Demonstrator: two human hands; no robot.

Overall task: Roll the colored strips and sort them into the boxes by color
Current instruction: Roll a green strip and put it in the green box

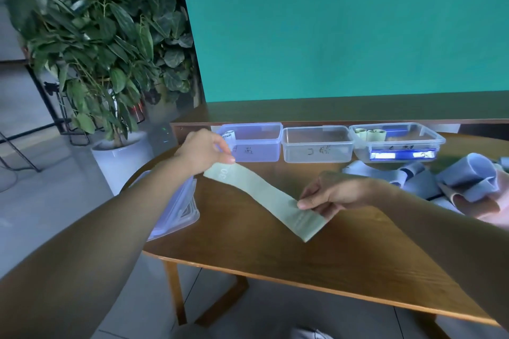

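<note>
I see a pale green strip (264, 198) stretched flat between both hands above the table (275, 256). The strip is a thin, matte, flexible band with straight parallel edges and square ends. White printing reading "30" shows near its far-left end; fainter printing near the right end is too blurred for me to read.

The left hand (203, 153) pinches the far-left end of the strip between thumb and fingertips, just in front of the left box (253, 143). The right hand (333, 194) pinches the strip short of its near end, thumb on top and fingers beneath; the free end hangs past the grip and points at the table surface.

The table is wood with visible grain, a rounded edge and a satin sheen.

Three boxes of clear, thin-walled plastic with rolled rims stand in a row along the far side, each with handwritten marks on its front wall. The left box holds one rolled strip in its left corner. The middle box (316, 144) shows no contents. The right box (396, 140) holds several pale green rolls (370, 133) at its left end.

A loose pile (462, 181) of soft blue and pink strips lies on the table at the right. Clear lids (179, 206) are stacked at the left edge.
</note>
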